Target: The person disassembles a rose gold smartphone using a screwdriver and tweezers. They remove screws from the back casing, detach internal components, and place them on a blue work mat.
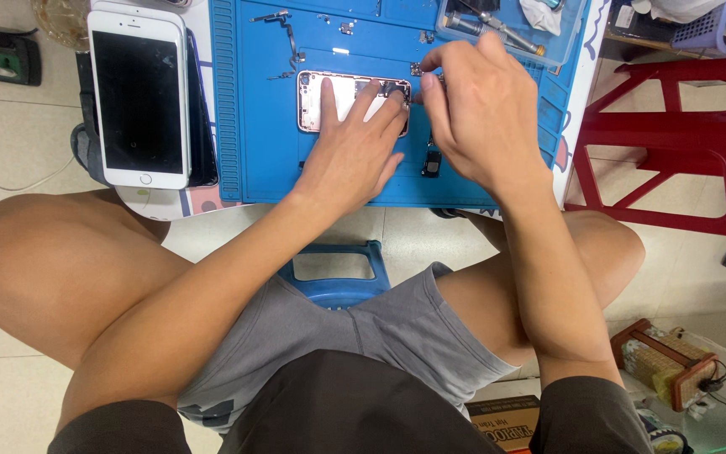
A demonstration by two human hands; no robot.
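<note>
Mid-disassembly at upper centre — left hand [355,147] spread flat on opened phone shell [342,94], right hand [476,105] fingertips pinched at its right end — steady lifting needed next.

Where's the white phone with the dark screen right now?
In the head view, the white phone lies face up at the upper left, just left of the blue mat, away from both hands.

A small phone repair spot, set up low on a tiled floor. A blue repair mat [254,109] covers the low table, strewn with tiny screws and parts. Left of the mat lies a white phone [139,97]; right of it stands a red plastic stool [674,143]; beyond its far right corner sits a clear tray of tools [506,29].
</note>
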